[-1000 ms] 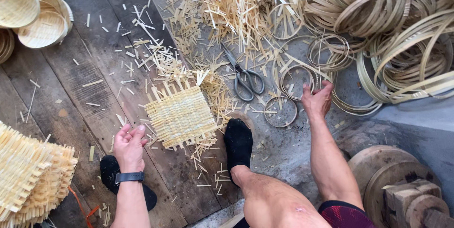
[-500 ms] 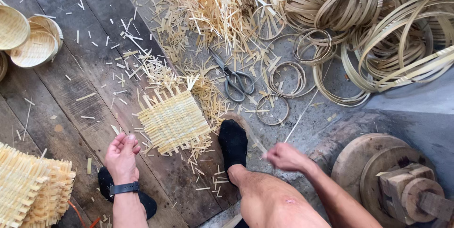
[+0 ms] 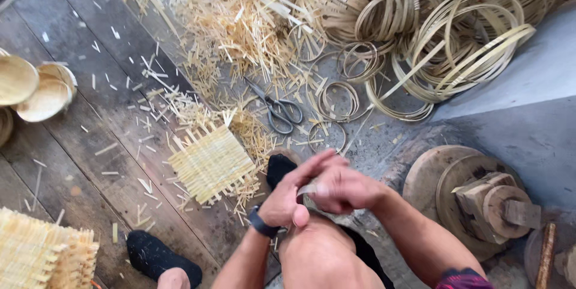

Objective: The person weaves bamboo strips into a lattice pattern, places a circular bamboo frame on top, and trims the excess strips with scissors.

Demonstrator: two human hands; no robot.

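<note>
Hands: left hand (image 3: 287, 200) and right hand (image 3: 343, 188) meet above the knee, both pinching a thin pale bamboo strip (image 3: 307, 189) | Handling: likely light, springy, splintery; best pinched near its ends | Left of hands: square woven bamboo mat (image 3: 211, 163) | Beyond: grey metal scissors (image 3: 277, 109) | Far left: shallow round woven baskets (image 3: 36, 88), apparently empty

2 bare hands: left hand (image 3: 287, 196), right hand (image 3: 345, 187). 1 flat square woven straw mat (image 3: 211, 163) on floor. 1 pair grey metal scissors (image 3: 277, 109). 2 black-socked feet (image 3: 162, 256). 1 black wristband (image 3: 261, 225). Approx 3 shallow round woven bowls (image 3: 36, 88) at left edge. 1 stack woven mats (image 3: 42, 256) bottom left. Bamboo hoops (image 3: 456, 43): too many to count.
</note>
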